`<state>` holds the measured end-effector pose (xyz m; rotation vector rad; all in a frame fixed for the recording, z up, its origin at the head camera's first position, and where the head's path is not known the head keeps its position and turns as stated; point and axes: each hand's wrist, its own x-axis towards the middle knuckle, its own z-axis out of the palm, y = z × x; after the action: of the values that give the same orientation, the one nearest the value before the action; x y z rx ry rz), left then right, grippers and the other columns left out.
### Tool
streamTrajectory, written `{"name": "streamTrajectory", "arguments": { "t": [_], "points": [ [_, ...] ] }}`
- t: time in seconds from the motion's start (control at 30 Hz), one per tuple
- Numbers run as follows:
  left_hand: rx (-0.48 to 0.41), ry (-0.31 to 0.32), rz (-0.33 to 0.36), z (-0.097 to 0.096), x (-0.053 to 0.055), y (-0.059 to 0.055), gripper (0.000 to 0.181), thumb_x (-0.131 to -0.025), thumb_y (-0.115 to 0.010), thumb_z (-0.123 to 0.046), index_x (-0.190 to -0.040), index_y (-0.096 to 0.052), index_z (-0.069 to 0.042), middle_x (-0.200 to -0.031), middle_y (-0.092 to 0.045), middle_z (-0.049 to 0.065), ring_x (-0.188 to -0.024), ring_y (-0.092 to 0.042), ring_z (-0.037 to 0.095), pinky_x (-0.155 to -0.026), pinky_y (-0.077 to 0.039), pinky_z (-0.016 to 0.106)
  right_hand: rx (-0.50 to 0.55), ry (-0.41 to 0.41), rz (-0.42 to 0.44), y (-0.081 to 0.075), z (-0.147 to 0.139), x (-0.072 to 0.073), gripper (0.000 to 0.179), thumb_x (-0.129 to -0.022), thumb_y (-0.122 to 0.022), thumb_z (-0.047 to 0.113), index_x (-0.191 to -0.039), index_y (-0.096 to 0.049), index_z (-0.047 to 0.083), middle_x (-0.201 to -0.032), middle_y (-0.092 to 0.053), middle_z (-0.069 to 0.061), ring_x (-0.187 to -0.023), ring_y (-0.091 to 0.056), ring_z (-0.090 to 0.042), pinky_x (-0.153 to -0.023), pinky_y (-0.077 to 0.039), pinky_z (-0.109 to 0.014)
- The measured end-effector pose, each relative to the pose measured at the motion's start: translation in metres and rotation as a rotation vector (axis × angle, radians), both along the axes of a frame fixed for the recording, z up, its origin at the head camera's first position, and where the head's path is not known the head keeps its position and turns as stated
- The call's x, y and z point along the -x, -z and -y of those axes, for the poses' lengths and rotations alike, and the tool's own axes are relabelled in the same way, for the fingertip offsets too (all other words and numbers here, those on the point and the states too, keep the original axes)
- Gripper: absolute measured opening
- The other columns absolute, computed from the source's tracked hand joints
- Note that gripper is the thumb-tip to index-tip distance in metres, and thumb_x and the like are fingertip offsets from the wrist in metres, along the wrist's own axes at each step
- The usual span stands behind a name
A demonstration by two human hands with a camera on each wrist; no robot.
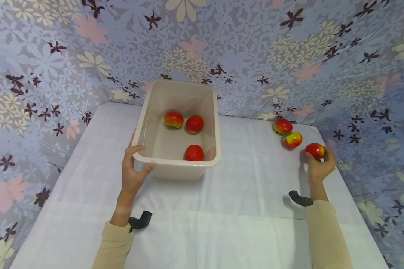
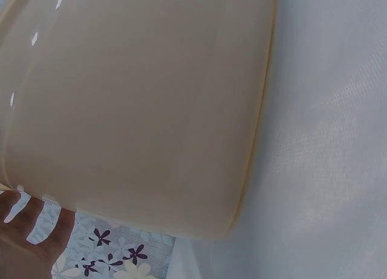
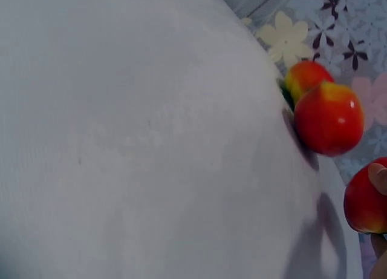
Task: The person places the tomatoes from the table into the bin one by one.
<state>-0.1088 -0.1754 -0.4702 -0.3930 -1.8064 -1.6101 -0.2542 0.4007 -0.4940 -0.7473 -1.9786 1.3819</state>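
Note:
At the near left corner of a beige plastic bin (image 1: 178, 172), my left hand (image 1: 133, 173) grips the rim, thumb on the near edge and fingers along the left side. Inside lie three glossy red fruits: a red-yellow-green one (image 1: 173, 120), a red one (image 1: 194, 124) and another red one (image 1: 193, 152) by the near wall. Far to the right, my right hand (image 1: 321, 168) holds a red-and-yellow fruit (image 1: 314, 151) between thumb and fingers. Just left of it, two similar fruits touch: a red one (image 1: 282, 126) and a yellow-red one (image 1: 292, 139).
A white cloth (image 1: 249, 194) covers the table. Flower-patterned fabric (image 1: 242, 48) rises behind it and along both sides. Each wrist wears a black camera mount, the left mount (image 1: 140, 220) and the right mount (image 1: 301, 198).

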Motion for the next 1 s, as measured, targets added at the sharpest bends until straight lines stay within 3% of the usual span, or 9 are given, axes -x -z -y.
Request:
{"name": "streamTrajectory", "arguments": {
  "t": [0.2,0.33,0.7,1.0],
  "points": [
    [0.0,0.006,0.008,0.0,-0.001,0.0,0.065,-0.082,-0.078,-0.035,-0.119,-0.049,0.01,-0.158,-0.027,0.021,-0.145,-0.027,0.036,-0.11,-0.032,0.03,-0.008,-0.035,-0.077,-0.007,0.014,0.004,0.062,-0.078,-0.079,0.002,-0.135,-0.056,0.01,-0.141,-0.056,-0.007,-0.13,-0.051,-0.013,-0.108,-0.04,-0.03],
    [-0.006,0.005,0.006,0.0,-0.001,-0.002,0.067,-0.082,-0.079,-0.038,-0.118,-0.049,0.01,-0.158,-0.027,0.02,-0.145,-0.027,0.035,-0.11,-0.031,0.03,0.014,-0.086,-0.128,-0.013,0.021,0.007,0.061,-0.079,-0.077,0.0,-0.135,-0.055,0.01,-0.141,-0.056,-0.008,-0.13,-0.049,-0.013,-0.109,-0.039,-0.031],
    [0.005,-0.012,0.015,0.0,-0.002,0.0,0.068,-0.082,-0.078,-0.042,-0.118,-0.05,0.009,-0.158,-0.028,0.02,-0.145,-0.027,0.037,-0.11,-0.032,0.028,-0.039,-0.167,-0.151,-0.035,0.045,0.009,0.061,-0.082,-0.077,0.008,-0.137,-0.054,0.015,-0.144,-0.054,-0.002,-0.134,-0.047,-0.011,-0.109,-0.039,-0.029],
    [0.002,-0.007,-0.001,0.0,0.0,-0.001,0.068,-0.082,-0.077,-0.041,-0.118,-0.049,0.01,-0.158,-0.028,0.02,-0.146,-0.026,0.036,-0.111,-0.031,0.03,-0.082,-0.29,-0.243,-0.05,0.073,0.014,0.059,-0.082,-0.078,0.008,-0.136,-0.054,0.013,-0.141,-0.056,-0.003,-0.133,-0.049,-0.013,-0.106,-0.041,-0.029]
  ]
}}
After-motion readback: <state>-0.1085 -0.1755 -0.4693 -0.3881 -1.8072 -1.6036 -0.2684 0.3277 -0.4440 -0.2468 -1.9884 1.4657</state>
